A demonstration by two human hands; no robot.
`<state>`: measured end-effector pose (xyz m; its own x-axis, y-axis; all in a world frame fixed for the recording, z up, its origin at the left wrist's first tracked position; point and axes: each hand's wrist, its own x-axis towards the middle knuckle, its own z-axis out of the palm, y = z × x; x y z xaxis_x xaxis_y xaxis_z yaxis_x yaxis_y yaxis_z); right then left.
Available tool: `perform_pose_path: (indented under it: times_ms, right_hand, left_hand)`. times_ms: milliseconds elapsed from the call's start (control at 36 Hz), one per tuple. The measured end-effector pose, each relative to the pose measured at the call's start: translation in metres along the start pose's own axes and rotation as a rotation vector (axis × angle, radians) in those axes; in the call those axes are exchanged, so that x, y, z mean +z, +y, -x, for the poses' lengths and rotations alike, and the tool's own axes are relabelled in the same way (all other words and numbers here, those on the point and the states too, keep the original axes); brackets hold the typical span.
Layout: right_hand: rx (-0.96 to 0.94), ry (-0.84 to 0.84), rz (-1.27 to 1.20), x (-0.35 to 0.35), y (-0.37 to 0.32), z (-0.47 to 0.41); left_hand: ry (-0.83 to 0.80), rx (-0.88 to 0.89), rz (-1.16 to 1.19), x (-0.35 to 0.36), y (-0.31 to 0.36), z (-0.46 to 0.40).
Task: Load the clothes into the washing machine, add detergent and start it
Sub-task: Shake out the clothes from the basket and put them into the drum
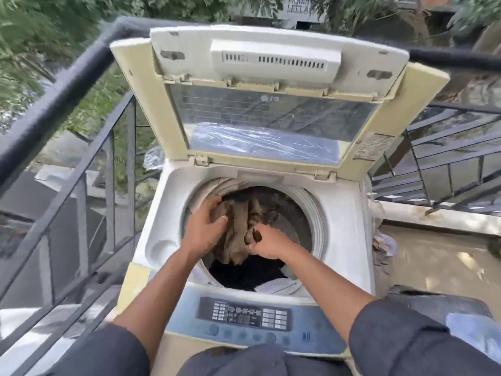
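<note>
A brown garment (pixel 238 232) hangs bunched over the open drum (pixel 309 210) at frame centre, gripped by both hands: left hand (pixel 202 229) closed on its upper left, right hand (pixel 267 241) clutching its lower right. Dark and white clothes (pixel 244 275) lie beneath. The washing machine's lid (pixel 271 104) stands raised above; the control panel (pixel 244 317) sits below.

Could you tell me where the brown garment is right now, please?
The brown garment is mid-frame over the washing machine's drum opening, gripped between the left hand and right hand.
</note>
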<state>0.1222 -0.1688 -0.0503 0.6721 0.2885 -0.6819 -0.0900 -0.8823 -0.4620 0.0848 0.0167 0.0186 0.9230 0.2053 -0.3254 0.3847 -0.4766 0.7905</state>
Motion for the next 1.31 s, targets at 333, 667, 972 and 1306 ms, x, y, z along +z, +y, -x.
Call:
perform_pose_path:
  times_ms: [333,667,972,1306]
  right_hand:
    - [0.007,0.095,-0.232,0.008,0.025,0.037]
    - [-0.083,0.525,-0.593,-0.052,0.086,0.116]
    - [0.078,0.883,-0.760,-0.119,0.236,0.146]
    - [0.369,0.562,-0.658,-0.094,0.429,0.047]
  left_hand:
    - [-0.212,-0.040,-0.003,0.018,-0.026,0.009]
    - [-0.335,0.240,-0.011,0.088,0.069,0.011]
    - [-0.483,0.328,0.076,0.207,0.181,0.003]
    - [-0.679,0.179,-0.286,0.414,0.201,-0.046]
